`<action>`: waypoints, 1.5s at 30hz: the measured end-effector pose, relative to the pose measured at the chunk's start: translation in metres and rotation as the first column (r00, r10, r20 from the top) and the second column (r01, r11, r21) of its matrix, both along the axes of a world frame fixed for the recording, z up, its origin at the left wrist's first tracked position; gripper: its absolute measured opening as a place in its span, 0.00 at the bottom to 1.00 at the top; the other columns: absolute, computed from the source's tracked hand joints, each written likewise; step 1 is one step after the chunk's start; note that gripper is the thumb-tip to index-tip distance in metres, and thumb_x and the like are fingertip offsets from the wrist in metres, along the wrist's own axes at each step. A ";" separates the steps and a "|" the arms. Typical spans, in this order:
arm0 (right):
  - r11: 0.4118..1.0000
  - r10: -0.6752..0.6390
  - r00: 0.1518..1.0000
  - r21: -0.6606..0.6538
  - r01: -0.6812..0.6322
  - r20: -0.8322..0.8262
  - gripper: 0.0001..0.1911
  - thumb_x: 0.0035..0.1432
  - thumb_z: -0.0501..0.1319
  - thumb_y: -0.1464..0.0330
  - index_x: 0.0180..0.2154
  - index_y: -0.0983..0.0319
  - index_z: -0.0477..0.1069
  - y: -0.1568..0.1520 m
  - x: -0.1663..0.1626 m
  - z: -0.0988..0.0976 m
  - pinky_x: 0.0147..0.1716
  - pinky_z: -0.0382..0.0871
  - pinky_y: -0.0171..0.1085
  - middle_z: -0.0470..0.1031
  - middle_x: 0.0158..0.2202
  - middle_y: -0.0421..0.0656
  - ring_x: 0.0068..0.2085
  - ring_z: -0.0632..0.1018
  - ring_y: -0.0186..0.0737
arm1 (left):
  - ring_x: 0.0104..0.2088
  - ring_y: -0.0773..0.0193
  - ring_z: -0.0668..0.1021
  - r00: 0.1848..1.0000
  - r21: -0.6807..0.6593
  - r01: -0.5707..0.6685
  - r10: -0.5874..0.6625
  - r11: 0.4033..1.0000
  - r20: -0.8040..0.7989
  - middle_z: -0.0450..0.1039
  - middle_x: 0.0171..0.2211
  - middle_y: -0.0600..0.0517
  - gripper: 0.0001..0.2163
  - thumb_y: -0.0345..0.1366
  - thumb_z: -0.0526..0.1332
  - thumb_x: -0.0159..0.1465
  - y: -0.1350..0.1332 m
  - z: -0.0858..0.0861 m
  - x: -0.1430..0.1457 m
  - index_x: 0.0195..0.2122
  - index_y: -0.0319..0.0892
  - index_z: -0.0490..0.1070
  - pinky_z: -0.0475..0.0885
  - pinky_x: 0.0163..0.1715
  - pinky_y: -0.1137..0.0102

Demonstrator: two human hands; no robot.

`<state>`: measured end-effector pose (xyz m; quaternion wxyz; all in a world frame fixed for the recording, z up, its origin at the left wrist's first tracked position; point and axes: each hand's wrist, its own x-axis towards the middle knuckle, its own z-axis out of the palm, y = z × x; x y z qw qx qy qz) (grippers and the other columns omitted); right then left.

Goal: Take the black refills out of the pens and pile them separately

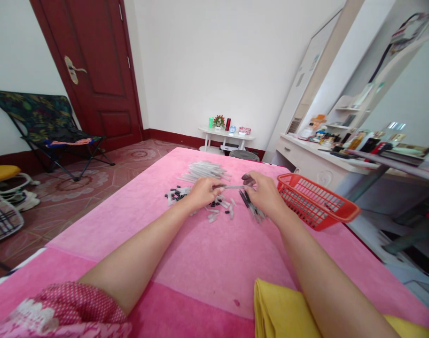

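Between my two hands a thin translucent grey pen barrel [234, 187] is held level above the pink cloth. My left hand [205, 192] pinches its left end, and my right hand [265, 193] grips the right end, fingers closed. Under and beside my left hand lie small black and clear pen parts [214, 217], loosely scattered. A bundle of dark-tipped pens [250, 206] rests just below my right hand, partly covered by it. Behind my hands spreads a pile of whitish pen tubes [204, 170].
An orange-red plastic basket [315, 199] stands right of my right hand. Folded yellow cloth [281, 310] lies near my right forearm. The pink cloth [200, 263] covers the table. A cluttered dressing table [306, 150] is at the right, a folding chair [48, 122] at the left.
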<state>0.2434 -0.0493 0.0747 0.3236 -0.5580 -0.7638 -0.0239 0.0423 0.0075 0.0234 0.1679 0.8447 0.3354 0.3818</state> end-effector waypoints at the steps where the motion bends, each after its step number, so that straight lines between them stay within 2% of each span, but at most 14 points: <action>1: 0.998 0.040 0.999 0.039 -0.040 -0.002 0.16 0.47 0.54 0.79 0.39 0.63 0.70 -0.002 -0.004 0.000 0.40 0.66 0.36 0.75 0.37 0.44 0.38 0.75 0.38 | 0.37 0.58 0.77 1.000 0.008 0.020 -0.020 1.000 0.003 0.78 0.35 0.48 0.12 0.33 0.57 0.59 -0.001 0.001 0.002 0.40 0.42 0.77 0.69 0.42 0.66; 3: 0.980 0.089 0.996 0.180 -0.083 -0.030 0.17 0.46 0.53 0.80 0.39 0.63 0.69 -0.008 -0.011 0.003 0.46 0.65 0.38 0.73 0.43 0.47 0.44 0.73 0.41 | 0.35 0.59 0.77 0.999 -0.003 0.028 -0.028 1.000 0.046 0.77 0.33 0.49 0.12 0.31 0.56 0.58 -0.002 0.001 0.003 0.39 0.41 0.77 0.69 0.40 0.67; 6: 0.907 0.068 0.987 0.422 -0.001 -0.144 0.18 0.48 0.53 0.78 0.42 0.62 0.67 -0.019 -0.020 0.008 0.52 0.60 0.41 0.68 0.49 0.49 0.53 0.68 0.44 | 0.31 0.61 0.75 0.977 -0.090 -0.032 0.051 0.995 0.208 0.76 0.29 0.50 0.10 0.29 0.55 0.57 0.004 -0.001 0.000 0.36 0.39 0.76 0.68 0.37 0.68; 9: 0.869 0.044 0.974 0.489 0.072 -0.222 0.15 0.51 0.53 0.76 0.42 0.61 0.67 -0.020 -0.022 0.005 0.50 0.62 0.42 0.69 0.47 0.48 0.50 0.70 0.44 | 0.27 0.66 0.73 0.856 -0.250 -0.032 0.156 0.968 0.494 0.72 0.24 0.53 0.08 0.30 0.55 0.57 0.013 -0.004 -0.007 0.33 0.37 0.74 0.68 0.32 0.71; 11: 0.911 0.047 0.980 0.412 0.037 -0.192 0.12 0.52 0.53 0.75 0.39 0.61 0.69 -0.014 -0.020 -0.003 0.46 0.64 0.40 0.72 0.41 0.46 0.43 0.73 0.41 | 0.25 0.69 0.72 0.705 -0.347 0.055 0.210 0.936 0.677 0.71 0.24 0.54 0.08 0.32 0.56 0.57 0.018 -0.005 -0.012 0.34 0.37 0.73 0.67 0.31 0.73; 13: 0.973 0.041 0.995 0.229 -0.018 -0.096 0.09 0.53 0.54 0.74 0.35 0.62 0.71 -0.006 -0.017 -0.013 0.41 0.65 0.37 0.74 0.37 0.44 0.37 0.74 0.38 | 0.24 0.71 0.71 0.576 -0.394 0.162 0.237 0.905 0.782 0.70 0.25 0.54 0.08 0.35 0.58 0.57 0.022 -0.006 -0.015 0.35 0.37 0.72 0.66 0.30 0.75; 15: 0.999 0.032 0.999 0.008 -0.032 0.034 0.09 0.52 0.56 0.74 0.33 0.62 0.74 -0.001 -0.017 -0.023 0.38 0.65 0.34 0.75 0.35 0.44 0.36 0.74 0.37 | 0.25 0.73 0.71 0.523 -0.397 0.221 0.235 0.891 0.819 0.70 0.26 0.54 0.09 0.36 0.59 0.56 0.023 -0.007 -0.017 0.35 0.37 0.71 0.66 0.30 0.76; 18: 0.976 0.052 0.977 -0.219 -0.006 0.205 0.10 0.50 0.58 0.73 0.34 0.60 0.76 0.000 -0.020 -0.031 0.37 0.63 0.32 0.77 0.35 0.44 0.38 0.75 0.38 | 0.26 0.73 0.71 0.555 -0.369 0.206 0.202 0.906 0.807 0.70 0.25 0.54 0.08 0.35 0.60 0.55 0.021 -0.007 -0.016 0.34 0.36 0.72 0.66 0.30 0.76; 21: 0.949 0.060 0.949 -0.312 0.042 0.309 0.10 0.50 0.59 0.72 0.34 0.59 0.77 -0.005 -0.024 -0.032 0.36 0.62 0.32 0.78 0.35 0.44 0.38 0.76 0.39 | 0.26 0.72 0.71 0.603 -0.345 0.181 0.173 0.921 0.779 0.71 0.25 0.53 0.07 0.33 0.60 0.55 0.018 -0.005 -0.014 0.34 0.36 0.72 0.65 0.29 0.76; 28: 0.946 0.075 0.933 -0.320 0.045 0.352 0.08 0.52 0.60 0.69 0.34 0.58 0.77 -0.005 -0.026 -0.038 0.33 0.60 0.32 0.78 0.34 0.43 0.37 0.75 0.38 | 0.25 0.72 0.71 0.607 -0.371 0.181 0.193 0.911 0.771 0.70 0.25 0.53 0.07 0.32 0.58 0.56 0.014 -0.002 -0.014 0.34 0.36 0.72 0.65 0.28 0.76; 35: 0.951 0.112 0.940 -0.308 -0.008 0.323 0.06 0.49 0.59 0.73 0.30 0.60 0.75 -0.006 -0.032 -0.049 0.34 0.61 0.32 0.76 0.34 0.44 0.37 0.75 0.39 | 0.25 0.70 0.71 0.742 -0.304 0.114 0.122 0.946 0.659 0.71 0.25 0.53 0.09 0.32 0.56 0.57 0.016 -0.007 -0.011 0.35 0.35 0.72 0.67 0.29 0.74; 38: 0.968 0.045 0.976 -0.250 0.010 0.213 0.06 0.50 0.58 0.73 0.31 0.61 0.74 -0.003 -0.029 -0.047 0.33 0.61 0.33 0.77 0.32 0.44 0.35 0.76 0.39 | 0.27 0.68 0.72 0.834 -0.236 0.040 0.098 0.971 0.543 0.72 0.25 0.53 0.09 0.31 0.55 0.58 0.018 -0.011 -0.010 0.35 0.36 0.73 0.68 0.31 0.73; 41: 0.986 0.024 0.999 -0.166 -0.028 -0.028 0.06 0.50 0.58 0.73 0.31 0.61 0.73 0.003 -0.021 -0.040 0.32 0.63 0.33 0.77 0.29 0.42 0.32 0.75 0.37 | 0.28 0.66 0.74 0.912 -0.172 -0.032 0.099 0.985 0.399 0.73 0.26 0.52 0.10 0.30 0.54 0.58 0.018 -0.015 -0.010 0.37 0.36 0.74 0.68 0.32 0.72; 45: 0.996 0.066 0.924 -0.023 -0.081 -0.377 0.06 0.49 0.58 0.71 0.31 0.62 0.73 0.008 -0.014 -0.029 0.33 0.66 0.34 0.76 0.29 0.41 0.31 0.75 0.36 | 0.30 0.64 0.75 0.971 -0.072 -0.077 0.091 0.994 0.219 0.76 0.28 0.51 0.11 0.29 0.54 0.58 0.015 -0.017 -0.010 0.38 0.38 0.75 0.69 0.34 0.70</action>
